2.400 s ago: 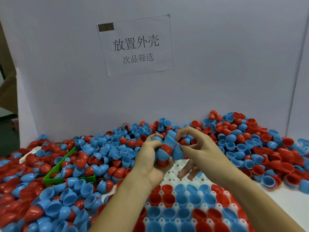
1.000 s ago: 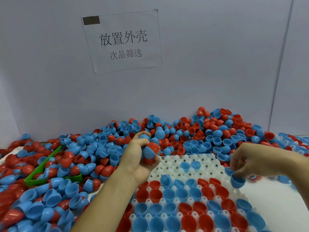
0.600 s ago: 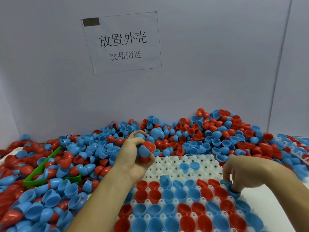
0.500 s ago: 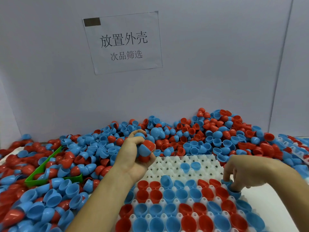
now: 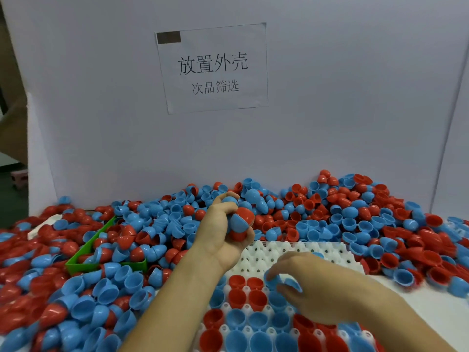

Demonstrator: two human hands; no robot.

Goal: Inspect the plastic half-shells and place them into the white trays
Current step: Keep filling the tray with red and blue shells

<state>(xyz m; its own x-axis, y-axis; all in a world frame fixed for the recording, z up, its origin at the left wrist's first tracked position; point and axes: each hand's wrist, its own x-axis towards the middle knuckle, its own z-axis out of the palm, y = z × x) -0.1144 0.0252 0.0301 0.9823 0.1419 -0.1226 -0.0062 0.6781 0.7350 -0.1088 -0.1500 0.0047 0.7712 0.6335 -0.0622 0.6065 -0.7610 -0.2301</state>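
Two hands over tray. Left hand raised above tray's far edge, fingers curled round a clutch of red and blue shells. Right hand low over filled rows, fingertips pinching blue shell. Loose shell heap surrounds tray; green bin left.

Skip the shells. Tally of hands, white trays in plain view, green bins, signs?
Hands: 2 (left hand, right hand)
White tray: 1
Green bin: 1
Sign: 1
Total: 5
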